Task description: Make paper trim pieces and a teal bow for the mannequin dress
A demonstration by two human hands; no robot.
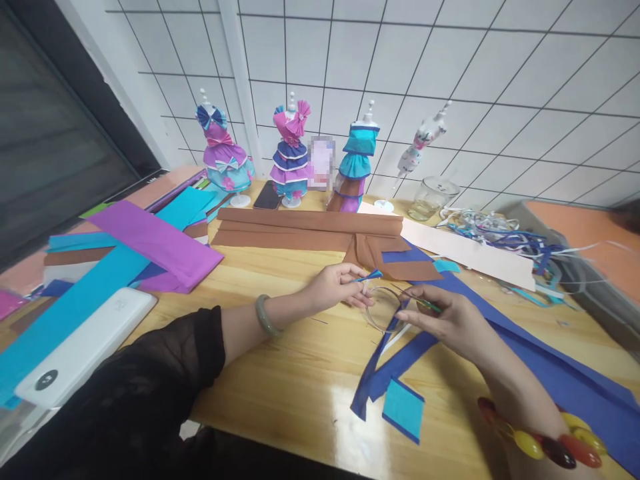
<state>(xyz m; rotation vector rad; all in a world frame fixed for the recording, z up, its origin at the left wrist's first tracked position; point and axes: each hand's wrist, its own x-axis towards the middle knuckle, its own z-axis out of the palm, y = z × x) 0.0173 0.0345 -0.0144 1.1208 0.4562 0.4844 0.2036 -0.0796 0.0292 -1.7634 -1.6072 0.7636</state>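
Observation:
My left hand [345, 283], closed in a pinch, holds a small folded blue paper piece [371, 275] above the table. A thin pale ring [367, 319], perhaps a roll of narrow tape, hangs between my hands, close to the fingers of both. My right hand [445, 317] is closed around a slender thing with a green part [429, 305]; its kind is mostly hidden. Below lie dark blue paper strips [400, 360], a narrow white strip [397, 339] and a turquoise paper square with dark blue edges [404, 408].
Dressed mini mannequins [227, 157] and a bare one [423, 143] stand along the tiled wall. Brown paper [305, 230], a long blue sheet [540, 360] and purple paper [155, 243] cover parts of the table. A white power bank [95, 340], glass jar [433, 198] and tangled ribbons [495, 233] lie around.

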